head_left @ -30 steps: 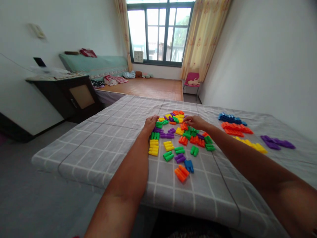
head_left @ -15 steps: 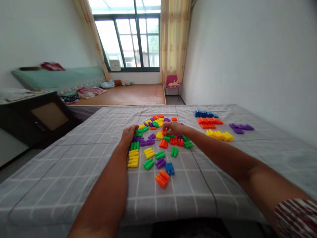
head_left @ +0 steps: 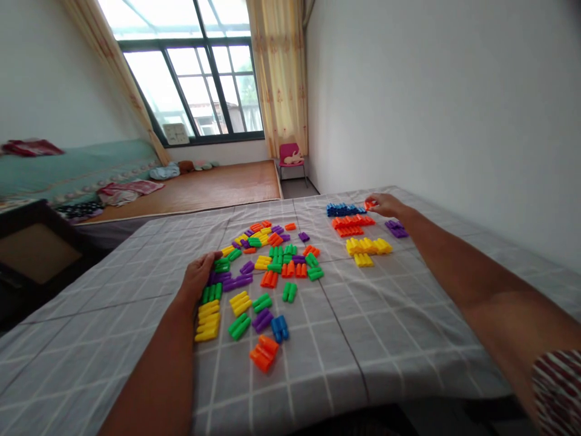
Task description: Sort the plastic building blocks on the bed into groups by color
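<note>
In my right hand (head_left: 385, 204), the fingers pinch an orange toy building block (head_left: 370, 204) just past the right end of the blue block row (head_left: 344, 210). The row of orange blocks (head_left: 353, 223) lies below that hand. My left hand (head_left: 201, 274) rests on the cloth at the left edge of the mixed blocks, its fingers stretched along them. Its fingertips are beside a green block (head_left: 222, 265) and purple blocks (head_left: 219, 277). Orange, green, yellow and purple blocks (head_left: 281, 254) lie loose in the middle.
A grey checked cloth (head_left: 327, 363) covers the table. Yellow blocks (head_left: 368, 246) and purple blocks (head_left: 396, 228) lie in groups on the right. Nearer me are a blue block (head_left: 280, 327) and an orange one (head_left: 264, 353). A white wall (head_left: 436, 109) runs along the right side.
My right hand has moved from the mixed blocks to the far right, carrying an orange block. My left hand stays at the left edge of the blocks. The view has turned rightward.
</note>
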Available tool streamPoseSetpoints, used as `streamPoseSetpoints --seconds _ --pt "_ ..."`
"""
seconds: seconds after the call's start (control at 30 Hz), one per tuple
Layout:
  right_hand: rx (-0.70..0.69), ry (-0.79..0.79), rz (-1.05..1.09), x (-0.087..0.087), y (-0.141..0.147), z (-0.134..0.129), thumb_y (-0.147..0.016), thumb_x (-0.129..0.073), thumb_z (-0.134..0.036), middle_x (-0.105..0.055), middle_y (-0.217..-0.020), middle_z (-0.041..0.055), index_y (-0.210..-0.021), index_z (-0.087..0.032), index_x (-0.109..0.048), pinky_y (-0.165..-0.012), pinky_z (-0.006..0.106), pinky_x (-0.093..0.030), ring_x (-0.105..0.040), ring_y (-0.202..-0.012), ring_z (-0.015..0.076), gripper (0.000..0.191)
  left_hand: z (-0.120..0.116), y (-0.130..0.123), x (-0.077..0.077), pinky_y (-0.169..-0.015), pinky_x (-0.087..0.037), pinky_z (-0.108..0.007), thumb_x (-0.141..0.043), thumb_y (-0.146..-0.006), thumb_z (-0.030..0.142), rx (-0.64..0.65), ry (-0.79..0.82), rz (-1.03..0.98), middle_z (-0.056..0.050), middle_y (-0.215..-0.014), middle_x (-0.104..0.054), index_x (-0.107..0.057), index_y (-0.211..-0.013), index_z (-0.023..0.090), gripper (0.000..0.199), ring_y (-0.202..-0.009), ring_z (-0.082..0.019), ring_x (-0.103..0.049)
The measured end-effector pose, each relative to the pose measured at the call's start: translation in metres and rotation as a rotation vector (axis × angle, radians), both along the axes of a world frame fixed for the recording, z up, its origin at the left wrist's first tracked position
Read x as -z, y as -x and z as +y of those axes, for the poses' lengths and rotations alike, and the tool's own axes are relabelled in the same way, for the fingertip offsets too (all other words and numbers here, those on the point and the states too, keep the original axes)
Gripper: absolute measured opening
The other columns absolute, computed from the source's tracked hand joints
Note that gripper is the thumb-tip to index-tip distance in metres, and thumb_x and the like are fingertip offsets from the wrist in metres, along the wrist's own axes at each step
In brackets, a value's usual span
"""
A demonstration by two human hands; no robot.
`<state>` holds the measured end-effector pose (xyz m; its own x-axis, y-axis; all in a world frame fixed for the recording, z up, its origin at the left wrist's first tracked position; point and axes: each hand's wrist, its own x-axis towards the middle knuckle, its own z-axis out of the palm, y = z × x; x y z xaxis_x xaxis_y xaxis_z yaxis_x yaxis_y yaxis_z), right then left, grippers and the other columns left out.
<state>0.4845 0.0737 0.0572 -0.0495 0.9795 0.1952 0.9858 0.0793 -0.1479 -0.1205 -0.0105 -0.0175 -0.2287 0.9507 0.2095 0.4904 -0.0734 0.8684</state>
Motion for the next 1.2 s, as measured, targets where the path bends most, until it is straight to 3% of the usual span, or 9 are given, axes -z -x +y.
streamPoseSetpoints --seconds 0.13,0.4,0.53,0.67,0.73,0.83,1.03,1.13,1.2 --pt "-0.034 0.085 -0.032 0.016 -0.018 0.005 -0.074 -0.062 -0.02 -0.07 -0.11 0.0074 -0.106 -0.018 -0.069 -0.08 0.025 -0.048 -0.064 -0.094 0.0189 0.033 -0.003 0.0 -0.004 -0.089 -0.052 -0.037 -0.056 -0.072 0.061 0.033 0.042 -0.062 -0.006 -0.106 -0.072 -0.072 -0.101 0.016 0.055 -0.102 -0.025 -0.064" --pt "-0.116 0.167 -0.081 0.035 -0.011 0.014 -0.07 -0.062 -0.019 -0.071 -0.109 0.0075 -0.107 -0.018 -0.069 -0.08 0.026 -0.049 -0.065 -0.095 0.0195 0.038 -0.005 0.002 -0.003 -0.091 -0.05 -0.037 -0.055 -0.072 0.064 0.04 0.052 -0.079 -0.008 -0.108 -0.072 -0.071 -0.105 0.014 0.062 -0.103 -0.025 -0.063" --pt "-0.148 0.149 -0.087 0.028 -0.016 0.011 -0.066 -0.065 -0.018 -0.071 -0.107 0.0059 -0.107 -0.02 -0.069 -0.076 0.026 -0.05 -0.067 -0.087 0.0192 0.041 -0.003 0.002 -0.001 -0.09 -0.049 -0.037 -0.057 -0.071 0.065 0.053 0.026 -0.096 -0.009 -0.106 -0.072 -0.071 -0.104 0.013 0.064 -0.1 -0.026 -0.063" --pt "-0.127 0.004 -0.084 0.005 -0.001 0.009 -0.071 -0.059 -0.015 -0.07 -0.109 0.0061 -0.107 -0.02 -0.07 -0.071 0.025 -0.05 -0.066 -0.08 0.0167 0.038 -0.004 -0.003 -0.001 -0.088 -0.048 -0.036 -0.055 -0.072 0.064 0.05 0.015 -0.081 -0.009 -0.103 -0.073 -0.072 -0.101 0.013 0.061 -0.097 -0.025 -0.064" --pt "-0.158 -0.08 -0.063 -0.005 0.028 0.006 -0.075 -0.056 -0.017 -0.071 -0.104 0.0058 -0.106 -0.019 -0.07 -0.072 0.025 -0.049 -0.066 -0.08 0.0165 0.034 -0.004 -0.006 -0.003 -0.087 -0.048 -0.035 -0.054 -0.073 0.063 0.049 0.008 -0.06 -0.008 -0.102 -0.073 -0.073 -0.1 0.013 0.06 -0.096 -0.025 -0.064" --pt "-0.353 -0.084 0.02 -0.007 0.099 -0.005 -0.081 -0.055 -0.022 -0.072 -0.101 0.0043 -0.105 -0.018 -0.069 -0.075 0.024 -0.049 -0.066 -0.083 0.016 0.028 -0.006 -0.01 -0.005 -0.086 -0.048 -0.035 -0.053 -0.074 0.063 0.058 -0.004 -0.043 -0.008 -0.102 -0.073 -0.073 -0.098 0.013 0.058 -0.096 -0.025 -0.063" --pt "-0.73 -0.071 0.009 0.022 0.25 -0.024 -0.083 -0.054 -0.01 -0.069 -0.111 0.009 -0.112 -0.016 -0.067 -0.088 0.029 -0.045 -0.063 -0.095 0.0181 0.032 -0.006 -0.011 -0.002 -0.085 -0.047 -0.034 -0.052 -0.076 0.061 0.074 -0.033 -0.035 -0.008 -0.1 -0.073 -0.073 -0.097 0.013 0.056 -0.093 -0.024 -0.063" --pt "-0.792 -0.078 -0.096 0.033 0.292 -0.02 -0.082 -0.057 -0.012 -0.068 -0.115 0.0095 -0.113 -0.018 -0.066 -0.094 0.032 -0.042 -0.058 -0.108 0.0217 0.033 -0.006 -0.01 -0.002 -0.084 -0.048 -0.034 -0.051 -0.076 0.06 0.09 -0.04 -0.04 -0.008 -0.099 -0.073 -0.073 -0.095 0.013 0.055 -0.092 -0.024 -0.064" --pt "-0.753 -0.062 -0.147 0.036 0.306 -0.014 -0.083 -0.059 -0.017 -0.068 -0.114 0.0103 -0.111 -0.018 -0.067 -0.094 0.032 -0.042 -0.057 -0.109 0.023 0.029 -0.005 -0.01 -0.003 -0.083 -0.048 -0.035 -0.052 -0.076 0.06 0.104 -0.043 -0.046 -0.008 -0.095 -0.073 -0.074 -0.092 0.013 0.054 -0.091 -0.024 -0.064"
